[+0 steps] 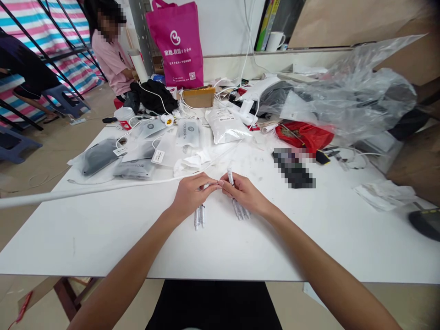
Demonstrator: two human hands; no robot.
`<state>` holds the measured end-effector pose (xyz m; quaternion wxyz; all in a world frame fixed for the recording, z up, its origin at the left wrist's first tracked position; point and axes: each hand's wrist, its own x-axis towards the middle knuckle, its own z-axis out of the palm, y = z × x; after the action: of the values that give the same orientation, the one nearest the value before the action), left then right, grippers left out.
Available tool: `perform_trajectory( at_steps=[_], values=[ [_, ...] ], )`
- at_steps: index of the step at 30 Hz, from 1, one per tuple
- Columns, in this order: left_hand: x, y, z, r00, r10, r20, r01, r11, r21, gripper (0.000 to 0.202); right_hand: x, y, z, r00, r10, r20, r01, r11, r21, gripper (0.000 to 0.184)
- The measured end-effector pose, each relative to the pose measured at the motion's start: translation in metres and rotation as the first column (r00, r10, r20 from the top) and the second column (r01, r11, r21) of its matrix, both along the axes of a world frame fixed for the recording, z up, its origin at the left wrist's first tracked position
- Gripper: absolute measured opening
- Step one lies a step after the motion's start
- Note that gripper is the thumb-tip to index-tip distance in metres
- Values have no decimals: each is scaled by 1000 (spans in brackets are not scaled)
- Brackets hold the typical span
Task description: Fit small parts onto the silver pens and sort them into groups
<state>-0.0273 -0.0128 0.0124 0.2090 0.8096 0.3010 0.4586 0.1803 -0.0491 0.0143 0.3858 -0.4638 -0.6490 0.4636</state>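
while left grip (190, 195) pinches together, contents unclear, right grip (242, 190) closed on a slim, silvery-clear tube (230, 173)

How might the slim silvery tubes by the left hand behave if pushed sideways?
The silvery tubes by the left hand may roll, since they look narrow and rounded. They are probably light, being small beside the hand. Lying close together on the smooth-looking white table, they might slide as a group.

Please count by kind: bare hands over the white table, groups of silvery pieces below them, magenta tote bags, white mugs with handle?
Bare left hand, bare right hand: 2
Groups of slim silvery pieces: 2
Magenta printed tote bag: 1
White mug with handle: 1
Total: 6
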Motion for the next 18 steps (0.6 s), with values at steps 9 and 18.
perform_trajectory(
  at_steps=[9, 18],
  values=[
    [0, 1, -9, 998, 36, -61, -23, 979, 200, 14, -3, -1, -2, 999, -52, 2, 52, 998, 38, 52],
    [-2, 5, -15, 998, 59, -23, -49, 954, 297, 20, -2, -1, -2, 990, -44, -130, 34, 996, -78, 47]
  ],
)
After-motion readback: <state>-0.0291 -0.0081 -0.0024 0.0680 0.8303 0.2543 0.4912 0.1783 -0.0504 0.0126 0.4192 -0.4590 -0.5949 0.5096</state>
